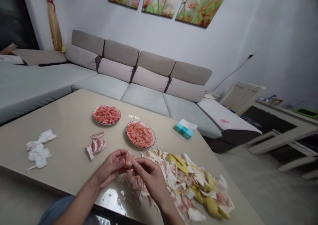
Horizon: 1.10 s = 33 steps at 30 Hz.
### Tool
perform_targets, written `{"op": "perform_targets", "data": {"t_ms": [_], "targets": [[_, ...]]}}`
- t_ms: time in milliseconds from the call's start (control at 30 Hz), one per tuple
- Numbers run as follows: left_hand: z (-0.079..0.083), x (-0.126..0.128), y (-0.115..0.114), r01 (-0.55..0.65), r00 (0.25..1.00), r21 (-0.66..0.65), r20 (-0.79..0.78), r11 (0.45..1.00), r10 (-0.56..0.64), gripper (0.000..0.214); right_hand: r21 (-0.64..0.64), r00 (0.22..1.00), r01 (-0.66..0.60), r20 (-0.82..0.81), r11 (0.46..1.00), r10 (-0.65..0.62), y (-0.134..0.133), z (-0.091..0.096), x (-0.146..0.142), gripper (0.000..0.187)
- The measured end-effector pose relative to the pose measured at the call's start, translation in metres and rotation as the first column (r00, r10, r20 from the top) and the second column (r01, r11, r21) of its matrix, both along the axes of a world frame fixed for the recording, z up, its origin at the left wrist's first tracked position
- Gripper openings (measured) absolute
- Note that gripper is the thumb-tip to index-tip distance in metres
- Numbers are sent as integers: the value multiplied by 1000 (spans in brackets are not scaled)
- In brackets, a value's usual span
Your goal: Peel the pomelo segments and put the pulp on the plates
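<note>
Fruit segment (128, 160) is above the tabletop (72, 119), gripped in the fingers of the left hand (111, 169), while those of the right hand (151, 178) pinch its edge. Peel (215, 205) lies nearby; two plates (153, 140) hold pulp (139, 134).

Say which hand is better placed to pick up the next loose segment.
Probably the left hand: it is nearer the loose segments. The right hand is by the peel scraps; both touch the pink piece.
</note>
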<state>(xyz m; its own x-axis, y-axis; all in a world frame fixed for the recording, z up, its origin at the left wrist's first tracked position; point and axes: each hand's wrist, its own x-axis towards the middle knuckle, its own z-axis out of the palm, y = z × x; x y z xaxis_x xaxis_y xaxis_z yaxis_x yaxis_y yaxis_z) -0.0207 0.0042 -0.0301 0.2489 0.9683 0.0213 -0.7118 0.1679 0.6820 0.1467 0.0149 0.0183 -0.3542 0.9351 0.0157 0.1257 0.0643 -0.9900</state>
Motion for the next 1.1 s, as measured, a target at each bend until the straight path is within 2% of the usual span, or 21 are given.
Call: {"op": "perform_targets", "data": {"t_ms": [100,233,333,400,500,700,833,1100], "targets": [[0,5,-4,-97,991,66,-88,993,103,39,-36,999,40,-9,999,-40,0,-4,-4,31],[1,10,-7,-262,910,190,-279,946,308,66,-59,996,72,-51,996,-75,0,-6,-7,31],[2,13,-8,-337,828,194,-406,921,388,53,-53,991,104,-80,993,-108,-1,-5,-9,29],[2,14,-7,-339,828,138,-426,930,365,43,-44,987,137,-82,990,-141,-1,-5,-10,28],[0,16,-6,-289,896,57,-334,956,291,42,-6,982,172,-73,985,-172,-2,-6,-13,26],[-2,20,-9,-245,943,54,-220,968,251,44,80,979,202,-19,976,-201,-4,-4,-13,19],[-4,23,-11,-205,959,52,-190,977,212,50,236,968,231,45,944,-248,-7,0,-10,14],[-2,25,-15,-72,997,-4,-3,997,72,48,406,928,291,99,866,-358,-3,0,1,12]]}}
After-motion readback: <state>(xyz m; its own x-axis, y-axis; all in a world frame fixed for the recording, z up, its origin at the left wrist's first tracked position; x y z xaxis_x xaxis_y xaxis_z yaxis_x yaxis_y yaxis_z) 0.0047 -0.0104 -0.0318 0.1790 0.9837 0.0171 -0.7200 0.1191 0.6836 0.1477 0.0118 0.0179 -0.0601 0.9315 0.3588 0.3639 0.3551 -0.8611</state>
